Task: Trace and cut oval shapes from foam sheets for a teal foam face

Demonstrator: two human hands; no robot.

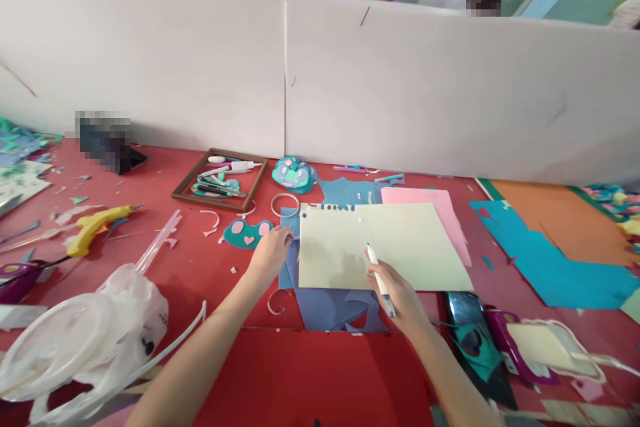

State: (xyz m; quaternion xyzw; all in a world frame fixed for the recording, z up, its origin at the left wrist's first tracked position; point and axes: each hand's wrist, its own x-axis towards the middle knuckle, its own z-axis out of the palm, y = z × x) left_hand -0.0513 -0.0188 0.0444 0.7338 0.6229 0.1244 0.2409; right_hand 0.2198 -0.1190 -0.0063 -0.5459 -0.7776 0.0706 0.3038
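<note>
My right hand (399, 292) grips a white marker (379, 275) with a dark tip, held over a cream sheet of paper (415, 240). Punched holes run along part of the sheet's top edge. Just left of the sheet is my left hand (269, 255), its fingertips pinched together near a small purplish bit; what they hold, if anything, I cannot make out. Beside that hand lies a teal foam cutout (237, 235) with pink spots and a heart. Blue and purple sheets (327, 307) stick out beneath the cream paper, and a pink sheet (453, 213) shows behind it.
A wooden frame (181, 188) with pens stands behind, near a teal foam face (293, 175) and a ring (285, 205). To the left are a yellow glue gun (95, 227) and a plastic bag (135, 307). Blue sheets (565, 267) and a phone (463, 313) lie right. A white partition (425, 93) rises behind.
</note>
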